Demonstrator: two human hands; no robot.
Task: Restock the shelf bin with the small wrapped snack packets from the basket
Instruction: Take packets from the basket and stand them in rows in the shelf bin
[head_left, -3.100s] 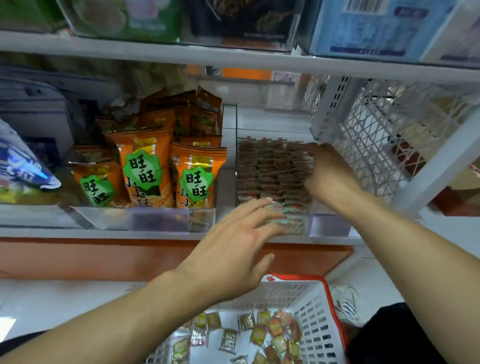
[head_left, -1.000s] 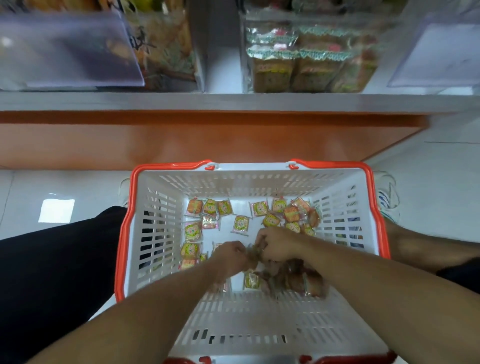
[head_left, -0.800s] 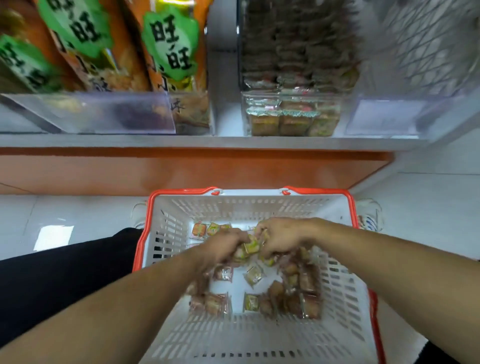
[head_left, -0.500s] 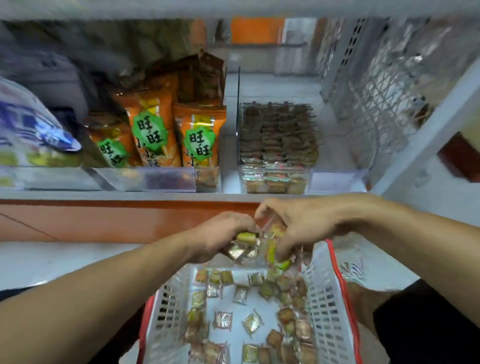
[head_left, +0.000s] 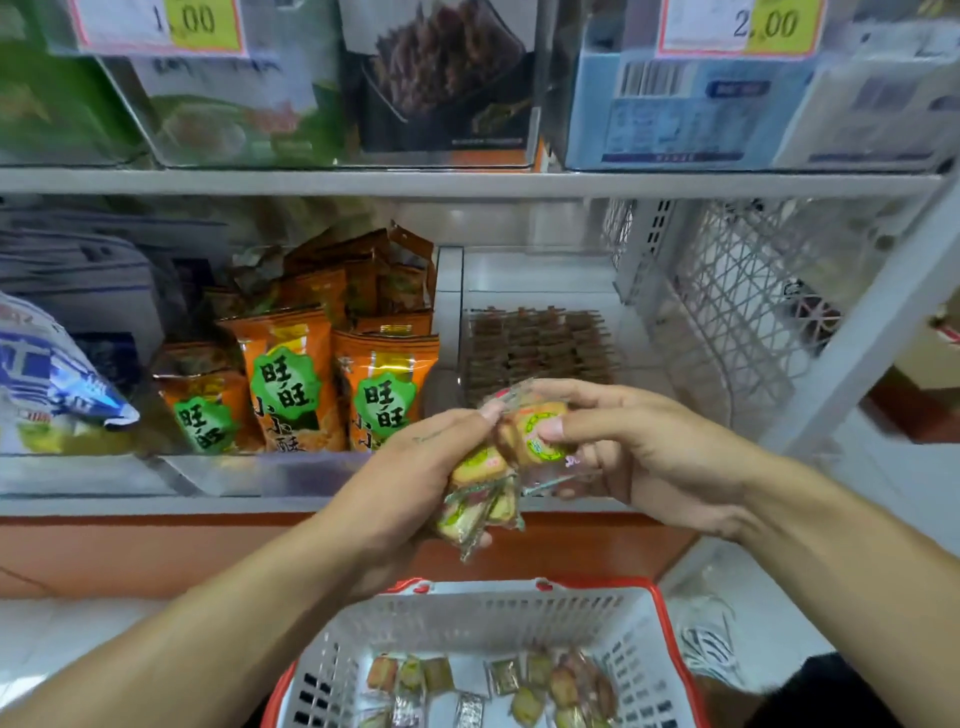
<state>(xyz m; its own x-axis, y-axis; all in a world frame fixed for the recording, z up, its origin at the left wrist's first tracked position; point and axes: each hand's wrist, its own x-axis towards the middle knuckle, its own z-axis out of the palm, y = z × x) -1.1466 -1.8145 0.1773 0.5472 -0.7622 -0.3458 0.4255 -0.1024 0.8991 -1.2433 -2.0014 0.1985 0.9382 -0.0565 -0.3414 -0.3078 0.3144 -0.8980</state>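
Both hands are clamped on a bunch of small wrapped snack packets, held in the air in front of the shelf lip. Left hand (head_left: 415, 478) curls round the lower part of the bunch (head_left: 480, 499), fingers underneath, thumb tip up near the top edge. Right hand (head_left: 639, 457) pinches the upper packet (head_left: 535, 434) — thumb on its printed face, fingers behind it.

Location: the bunch hangs between the basket (head_left: 467, 618) below and the clear shelf bin (head_left: 540, 348) behind and above. Loose packets (head_left: 498, 680) lie on the basket floor. The bin already shows neat rows of the same kind of packet, standing on edge; its near end is hidden behind the hands.

Handling, as judged from here:
- Light. Several sit in one hand with no visible strain.
- Film wrappers look glossy, so likely slippery against each other; a loose hold could let one slide out and drop.
- Contents look like small biscuits or cakes — probably crushable, so squeeze moderately.
- Crimped end seals stick out and would serve as pinch points, but the flat faces give the surer hold, as the right hand has now.
- Best fed into the bin on edge, to match the rows.

Beside the bin stand orange snack bags (head_left: 384, 395), not part of this job.
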